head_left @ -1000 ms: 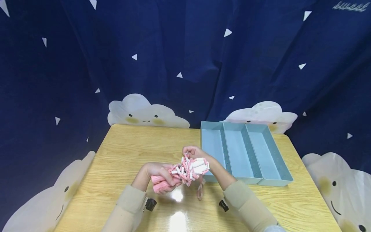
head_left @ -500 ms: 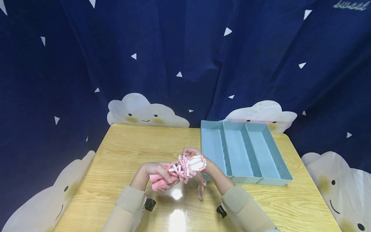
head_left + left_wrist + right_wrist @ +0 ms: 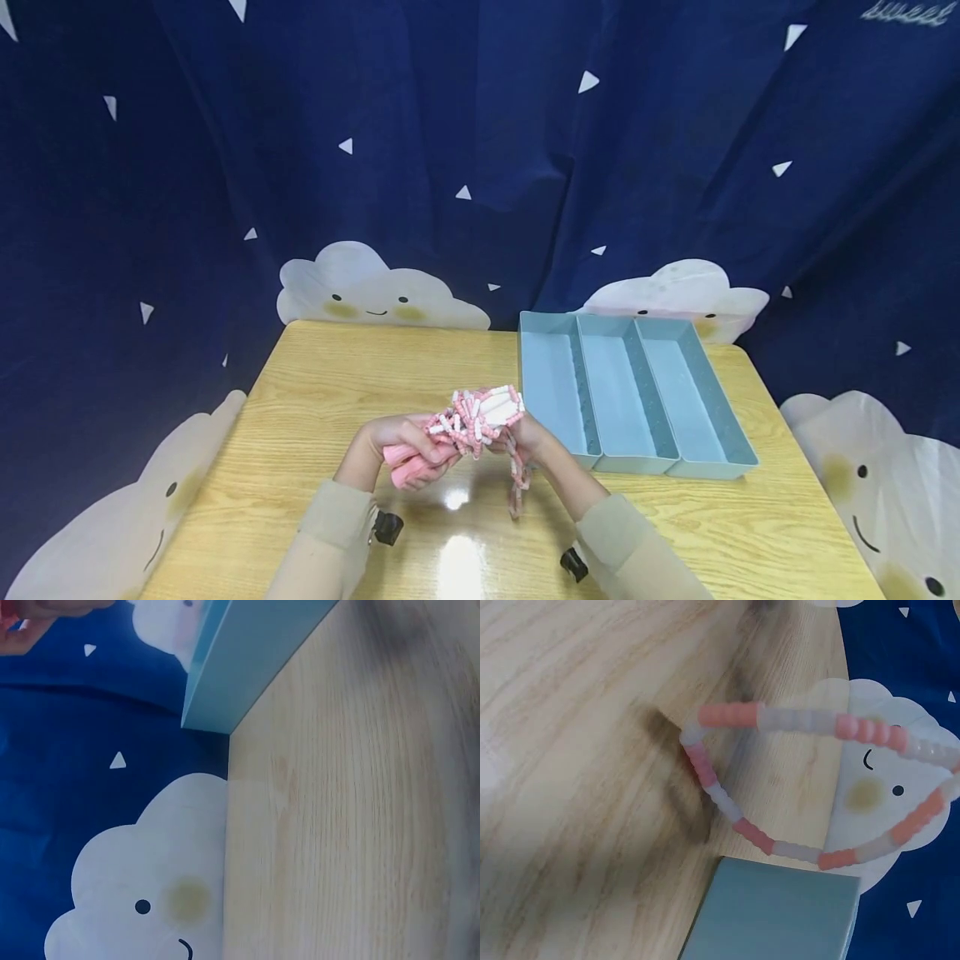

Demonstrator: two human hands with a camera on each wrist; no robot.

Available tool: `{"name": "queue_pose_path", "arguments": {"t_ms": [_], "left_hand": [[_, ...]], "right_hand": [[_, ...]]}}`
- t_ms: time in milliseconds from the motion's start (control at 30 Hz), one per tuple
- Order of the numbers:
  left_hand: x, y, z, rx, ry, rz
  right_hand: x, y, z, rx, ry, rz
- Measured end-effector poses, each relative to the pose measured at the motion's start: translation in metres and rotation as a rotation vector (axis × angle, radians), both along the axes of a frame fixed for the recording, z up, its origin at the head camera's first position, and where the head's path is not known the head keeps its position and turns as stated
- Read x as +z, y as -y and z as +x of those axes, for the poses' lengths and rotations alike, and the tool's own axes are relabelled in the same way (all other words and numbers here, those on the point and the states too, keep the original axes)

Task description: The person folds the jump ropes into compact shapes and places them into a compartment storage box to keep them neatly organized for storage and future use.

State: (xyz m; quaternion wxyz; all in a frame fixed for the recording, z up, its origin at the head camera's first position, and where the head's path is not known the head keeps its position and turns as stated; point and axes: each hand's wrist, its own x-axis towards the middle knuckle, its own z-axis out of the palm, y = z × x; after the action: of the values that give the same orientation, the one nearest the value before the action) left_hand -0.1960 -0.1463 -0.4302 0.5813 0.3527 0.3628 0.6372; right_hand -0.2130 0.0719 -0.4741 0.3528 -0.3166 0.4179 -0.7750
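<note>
A pink-and-white beaded jump rope, bundled up, is held above the table. My left hand grips its two pink handles side by side. At the bundle's right end is my right hand, its fingers mostly hidden behind the beads and on the rope. From there a loop of beads hangs down; this beaded loop crosses the right wrist view. A bit of the fingers shows at the upper left corner of the left wrist view.
A light blue tray with three long compartments stands at the back right of the wooden table, just beyond my right hand. Behind the table hangs a dark blue curtain with clouds and triangles.
The right hand has come down and round behind the bundle from its far side. Both hands and the jump rope have shifted slightly left, and the hanging loop shows more fully.
</note>
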Motion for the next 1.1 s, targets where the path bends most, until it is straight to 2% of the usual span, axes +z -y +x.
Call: {"name": "queue_pose_path", "arguments": {"t_ms": [167, 333, 467, 667, 933, 1100], "left_hand": [[-0.001, 0.002, 0.000, 0.016, 0.011, 0.026], [-0.002, 0.003, -0.001, 0.021, 0.017, 0.033], [-0.002, 0.004, -0.002, 0.018, 0.001, 0.021], [-0.001, 0.009, -0.005, 0.050, -0.018, 0.043], [-0.001, 0.011, -0.006, 0.061, 0.001, 0.043], [-0.002, 0.012, -0.007, 0.100, 0.006, 0.047]], "right_hand": [[-0.008, -0.003, 0.000, -0.010, -0.007, 0.033], [-0.013, -0.006, -0.002, 0.017, -0.071, 0.030], [-0.012, -0.007, -0.001, 0.031, -0.095, 0.040], [-0.011, -0.011, 0.001, 0.048, -0.112, 0.011], [-0.012, -0.014, 0.001, 0.081, -0.183, -0.013], [-0.011, -0.017, 0.003, 0.084, -0.144, 0.036]]}}
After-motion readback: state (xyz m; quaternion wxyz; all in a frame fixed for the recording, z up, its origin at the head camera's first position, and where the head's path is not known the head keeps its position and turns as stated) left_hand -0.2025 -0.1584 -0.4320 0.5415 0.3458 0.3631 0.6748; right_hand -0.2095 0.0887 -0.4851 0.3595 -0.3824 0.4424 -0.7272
